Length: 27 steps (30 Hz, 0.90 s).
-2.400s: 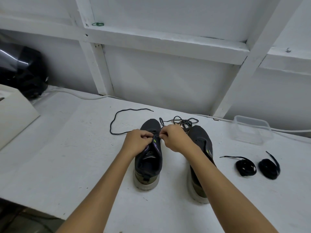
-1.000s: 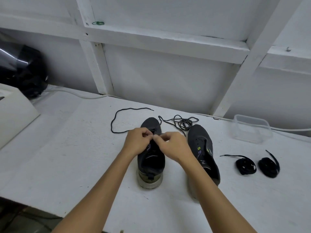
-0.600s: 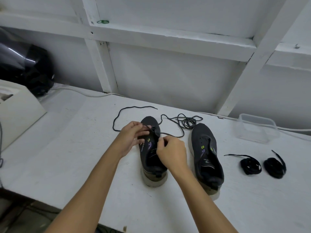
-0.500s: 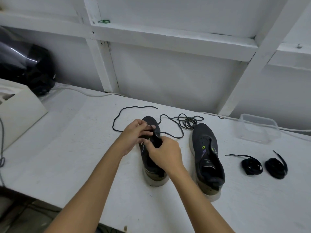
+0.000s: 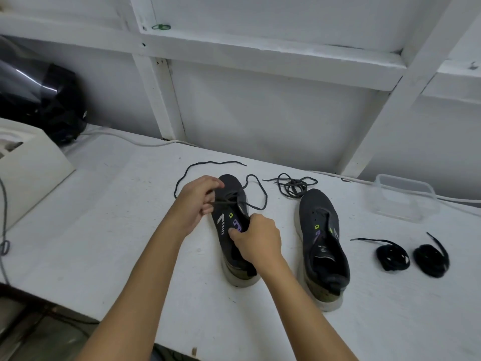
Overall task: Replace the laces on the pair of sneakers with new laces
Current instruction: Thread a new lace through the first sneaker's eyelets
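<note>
Two dark sneakers stand toes away from me on the white table (image 5: 104,230). My left hand (image 5: 197,199) pinches the old dark lace (image 5: 257,201) at the left sneaker's (image 5: 229,230) lowest eyelets; the lace loops off to the right and trails behind the toe. My right hand (image 5: 256,238) grips that sneaker's upper at the tongue. The right sneaker (image 5: 321,238) has no lace. A removed lace (image 5: 295,185) lies tangled behind it. Two coiled black new laces (image 5: 393,256) (image 5: 430,259) lie to the right.
A clear plastic container (image 5: 404,196) stands at the back right. A white box (image 5: 28,165) and a black helmet-like object (image 5: 39,100) are at the left. A white cable (image 5: 135,142) runs along the wall. The table's front edge is close to me.
My left hand has pulled the lace out to the left, leaving a loop to the right of the toe. My right hand has slid back to hold the sneaker's upper.
</note>
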Tool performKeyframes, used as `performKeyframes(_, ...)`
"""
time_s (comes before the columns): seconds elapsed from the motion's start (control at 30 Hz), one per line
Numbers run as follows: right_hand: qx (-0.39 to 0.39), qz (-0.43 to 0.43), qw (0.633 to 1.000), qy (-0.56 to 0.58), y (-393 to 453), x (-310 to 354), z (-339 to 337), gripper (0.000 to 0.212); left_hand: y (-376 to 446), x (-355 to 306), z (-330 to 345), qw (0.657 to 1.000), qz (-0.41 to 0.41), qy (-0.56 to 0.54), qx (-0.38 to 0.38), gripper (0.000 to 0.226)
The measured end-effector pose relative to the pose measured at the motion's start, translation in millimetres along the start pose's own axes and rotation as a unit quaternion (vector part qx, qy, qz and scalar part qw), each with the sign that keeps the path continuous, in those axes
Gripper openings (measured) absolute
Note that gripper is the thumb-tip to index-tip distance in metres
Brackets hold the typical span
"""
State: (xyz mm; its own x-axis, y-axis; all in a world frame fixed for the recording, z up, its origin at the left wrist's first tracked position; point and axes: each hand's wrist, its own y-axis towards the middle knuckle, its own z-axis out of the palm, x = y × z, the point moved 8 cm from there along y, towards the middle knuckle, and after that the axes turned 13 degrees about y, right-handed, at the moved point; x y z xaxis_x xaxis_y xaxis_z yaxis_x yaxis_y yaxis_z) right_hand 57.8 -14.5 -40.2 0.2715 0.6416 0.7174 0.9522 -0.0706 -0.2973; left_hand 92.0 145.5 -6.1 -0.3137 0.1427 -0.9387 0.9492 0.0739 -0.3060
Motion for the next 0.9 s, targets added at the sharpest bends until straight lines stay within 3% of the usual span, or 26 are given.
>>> performKeyframes(0.03,0.000,0.000,1.000,-0.001,0.1,-0.2,0.0,0.036,-1.8,-4.1,-6.6,0.987,0.022,0.154,-0.031,0.018)
performKeyframes(0.1,-0.002,0.000,1.000,-0.004,-0.4,-0.4,-0.2,0.037,-1.7,-6.5,-10.1,0.914,0.063,0.396,-0.064,0.013)
performKeyframes(0.17,-0.005,0.001,1.000,0.000,-0.1,-0.9,-1.0,0.037,-0.3,-1.4,-0.2,0.874,0.080,0.478,-0.043,0.015)
performKeyframes(0.23,-0.009,0.002,1.000,0.001,-0.3,-1.1,-2.0,0.038,1.8,2.2,9.3,0.864,0.086,0.496,-0.027,0.014)
performKeyframes(0.3,-0.010,0.002,1.000,0.001,-0.7,-1.5,-3.4,0.037,0.5,-2.9,11.8,0.924,0.097,0.369,-0.022,0.012)
performKeyframes(0.37,-0.010,0.007,1.000,0.001,-1.1,-2.6,-4.6,0.035,-3.8,-11.7,8.1,0.989,0.092,0.118,-0.014,0.016)
performKeyframes(0.43,-0.009,0.012,1.000,0.005,-0.7,-3.7,-5.4,0.033,-5.1,-15.4,3.1,0.986,0.075,-0.151,0.004,0.022)
performKeyframes(0.5,-0.007,0.014,1.000,0.004,-0.1,-4.6,-4.5,0.033,-3.1,-8.8,3.4,0.955,0.029,-0.295,0.007,0.029)
performKeyframes(0.53,-0.007,0.014,1.000,0.002,0.2,-4.4,-4.3,0.033,-1.1,-3.4,3.4,0.969,0.011,-0.245,-0.013,0.031)
performKeyframes(0.57,-0.009,0.015,1.000,0.000,0.3,-3.9,-4.2,0.033,0.1,-0.3,3.1,0.994,0.010,-0.103,-0.040,0.031)
performKeyframes(0.6,-0.011,0.015,1.000,-0.002,0.3,-3.1,-4.5,0.034,1.6,1.0,3.8,0.995,0.026,0.070,-0.061,0.029)
performKeyframes(0.67,-0.014,0.012,1.000,-0.005,0.1,-2.1,-4.7,0.037,3.9,-1.6,12.4,0.946,0.075,0.307,-0.076,0.028)
performKeyframes(0.77,-0.010,0.012,1.000,-0.008,-0.1,-1.7,-4.5,0.036,10.5,-2.8,24.5,0.880,0.111,0.460,-0.049,0.021)
performKeyframes(0.83,-0.009,0.016,1.000,-0.003,0.5,-2.3,-4.8,0.033,14.6,-0.6,25.6,0.835,0.084,0.544,-0.019,0.015)
performKeyframes(0.87,-0.009,0.018,1.000,0.000,0.5,-2.6,-5.1,0.033,14.9,0.6,26.3,0.848,0.075,0.525,0.008,0.013)
performKeyframes(0.9,-0.009,0.020,1.000,0.002,0.6,-2.9,-5.1,0.033,12.8,-1.5,25.7,0.896,0.066,0.438,0.035,0.012)
